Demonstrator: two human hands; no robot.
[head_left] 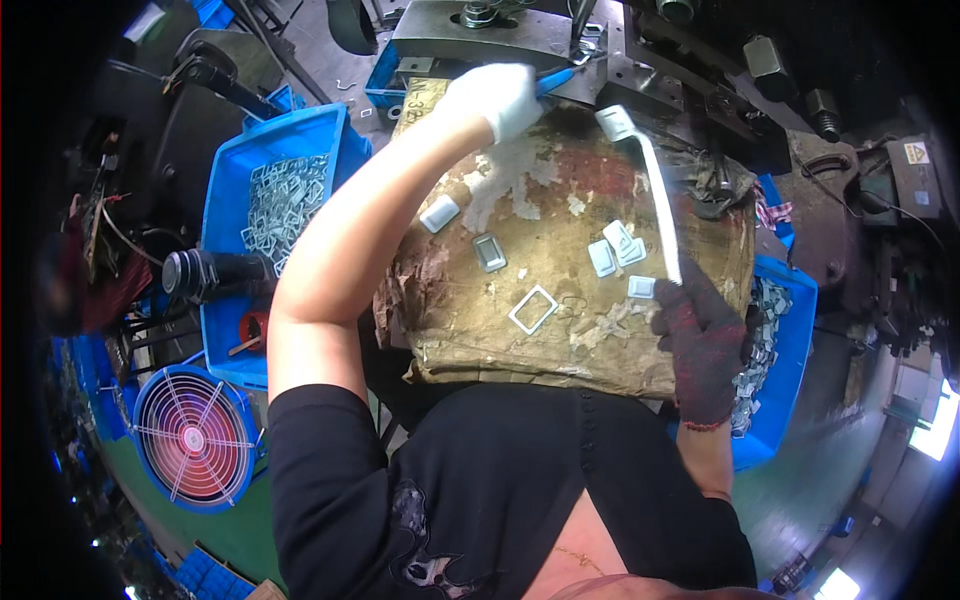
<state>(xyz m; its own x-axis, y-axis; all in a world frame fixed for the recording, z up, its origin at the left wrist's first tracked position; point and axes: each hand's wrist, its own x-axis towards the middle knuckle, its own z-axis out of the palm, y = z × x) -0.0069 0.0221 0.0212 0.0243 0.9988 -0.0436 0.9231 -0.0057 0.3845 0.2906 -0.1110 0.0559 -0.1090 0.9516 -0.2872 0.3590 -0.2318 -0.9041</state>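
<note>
My left hand (497,100), in a white glove, is closed around a blue-handled tool (555,80) beside the metal press block; the tool's kind does not show. My right hand (703,345), in a dark red-and-black glove, grips the lower end of a long white stick (660,205). At the stick's far end sits a small rectangular metal piece (614,123). On the worn, brown-covered work surface (450,340) lie an open rectangular frame (542,318), a shallow metal tray piece (488,252), a pale piece (440,213) and several similar pieces (625,243) near the stick.
A blue bin (225,210) with many metal frames stands at the left. Another blue bin (785,390) of metal pieces is at the right. Machine parts (500,35) line the far edge. A round fan (193,438) stands at lower left.
</note>
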